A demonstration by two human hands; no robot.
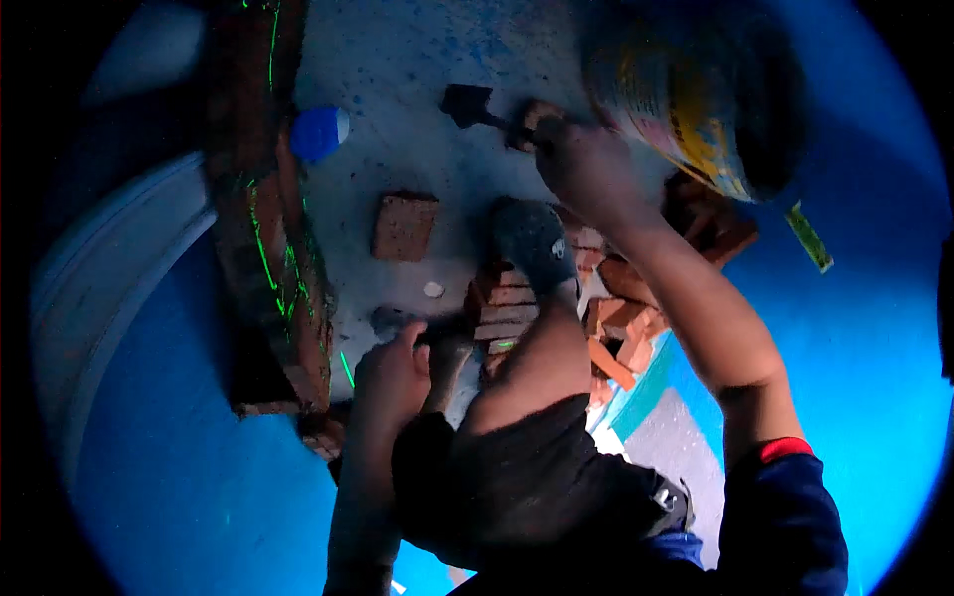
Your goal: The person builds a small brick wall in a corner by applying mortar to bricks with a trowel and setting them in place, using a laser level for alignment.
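Note:
My right hand [588, 169] is wrapped round the handle of a small trowel, whose dark blade [467, 103] points left above the grey floor [383, 70]. Partly behind the trowel handle lies a brick [542, 117]. My left hand [393, 372] is low on the left, near the brick wall; a finger stands apart and nothing shows in it. A single reddish brick [405, 226] lies flat on the floor between the wall and my dark shoe [532, 243].
A low brick wall [263, 228] with bright green lines runs along the left. Stacked bricks [505, 310] and a loose brick pile [626, 333] sit beside my leg. A large yellow-marked bucket [686, 99] stands far right. A blue-and-white object [318, 134] is by the wall.

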